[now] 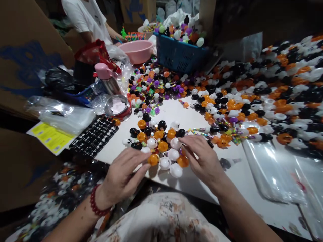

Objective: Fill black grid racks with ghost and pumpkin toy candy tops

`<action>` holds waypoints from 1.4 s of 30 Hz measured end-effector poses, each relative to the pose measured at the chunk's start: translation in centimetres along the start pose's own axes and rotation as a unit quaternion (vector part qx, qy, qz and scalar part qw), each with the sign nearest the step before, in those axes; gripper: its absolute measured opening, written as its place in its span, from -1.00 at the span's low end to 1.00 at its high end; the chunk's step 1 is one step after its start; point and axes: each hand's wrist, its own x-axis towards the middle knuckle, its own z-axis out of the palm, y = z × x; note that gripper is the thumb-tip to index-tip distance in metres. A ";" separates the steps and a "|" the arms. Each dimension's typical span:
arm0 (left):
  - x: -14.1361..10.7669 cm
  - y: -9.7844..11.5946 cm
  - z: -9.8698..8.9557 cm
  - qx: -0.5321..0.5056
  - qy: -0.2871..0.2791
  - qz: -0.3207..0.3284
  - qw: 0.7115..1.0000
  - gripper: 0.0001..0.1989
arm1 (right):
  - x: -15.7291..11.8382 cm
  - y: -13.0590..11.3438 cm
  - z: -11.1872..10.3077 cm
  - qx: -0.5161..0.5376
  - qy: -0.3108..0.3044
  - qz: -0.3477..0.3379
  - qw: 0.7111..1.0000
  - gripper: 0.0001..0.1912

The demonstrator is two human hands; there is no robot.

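Observation:
In the middle of the white tabletop sits a cluster of small plastic Halloween figures: orange pumpkins, white ghosts and black pieces. My left hand, with a red bead bracelet at the wrist, is at the cluster's near left. Its fingers are stretched out, thumb apart, with the tips against an orange pumpkin. On the right side, my right hand reaches in with extended fingers, their tips by a pale ghost figure. Neither hand is wrapped around a piece. The right fingertips are partly hidden.
A large heap of figures covers the right. Clear plastic bags lie at the near right. A black grid tray, a pink-lidded bottle and a round tin stand left. Behind are a blue basket, a pink basin and another person.

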 end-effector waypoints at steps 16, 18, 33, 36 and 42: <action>5.2 -3.5 2.6 0.066 -0.173 0.104 0.977 -0.64 | 2.6 2.3 0.2 -0.032 -0.046 0.008 0.998 -0.67; 5.2 -3.6 2.5 0.060 -0.177 0.099 0.977 -0.63 | 3.5 2.5 0.4 -0.050 -0.071 0.012 0.996 -0.69; 5.4 -4.3 2.2 0.031 -0.164 0.078 0.983 -0.64 | 6.8 3.5 0.8 -0.014 -0.256 0.035 0.966 -0.82; 5.4 -4.5 2.3 0.022 -0.157 0.079 0.984 -0.61 | 7.0 3.8 0.8 0.004 -0.274 0.033 0.961 -0.84; 5.4 -4.7 2.3 0.018 -0.159 0.081 0.984 -0.59 | 7.9 4.1 1.1 0.008 -0.298 0.017 0.954 -0.85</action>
